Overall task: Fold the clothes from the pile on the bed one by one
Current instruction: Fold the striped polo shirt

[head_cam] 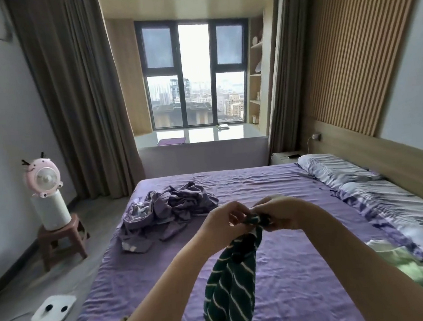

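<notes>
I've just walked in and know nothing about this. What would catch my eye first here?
Probably the two hands, left hand and right hand, raised in the middle of the view and gripping the top of a dark green striped garment that hangs down over the purple bed. Behind them to the left, a crumpled pile of purple clothes lies on the bed. On the far wall, a big window shows city buildings.
</notes>
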### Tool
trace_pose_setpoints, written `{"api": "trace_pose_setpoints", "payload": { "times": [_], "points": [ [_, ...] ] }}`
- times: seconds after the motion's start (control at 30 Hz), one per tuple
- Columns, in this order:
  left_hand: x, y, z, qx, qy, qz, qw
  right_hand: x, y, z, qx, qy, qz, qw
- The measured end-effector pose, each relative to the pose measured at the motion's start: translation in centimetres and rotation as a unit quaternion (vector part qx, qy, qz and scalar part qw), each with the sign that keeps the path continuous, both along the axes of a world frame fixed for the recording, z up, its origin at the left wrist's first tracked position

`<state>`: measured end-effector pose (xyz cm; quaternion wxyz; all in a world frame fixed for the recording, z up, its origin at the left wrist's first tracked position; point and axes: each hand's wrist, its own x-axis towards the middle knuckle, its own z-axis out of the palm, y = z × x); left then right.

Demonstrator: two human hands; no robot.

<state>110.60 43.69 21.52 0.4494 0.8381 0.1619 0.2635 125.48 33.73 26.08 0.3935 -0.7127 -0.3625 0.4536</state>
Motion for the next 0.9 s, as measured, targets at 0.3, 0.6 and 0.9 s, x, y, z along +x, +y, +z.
{"api": "trace_pose_setpoints", "payload": {
  "times": [0.3, 0.6, 0.9],
  "points": [
    [6.4, -5.0, -1.6, -0.029, 0.084, -0.034, 0.995, 6.3, -6.5, 1.2, 0.080, -0.166, 0.146, 0.972],
    [11.8, -6.9, -1.6, -0.023, 0.162, -0.072, 0.984, 12.9, -14.4, 3.9, 0.175, -0.089, -0.026, 0.980],
    [13.5, -8.9, 2.0, -0.172, 0.088, -0.155, 0.969, 12.5, -16.5, 3.5, 0.126, -0.244, -0.085, 0.958]
  ]
}}
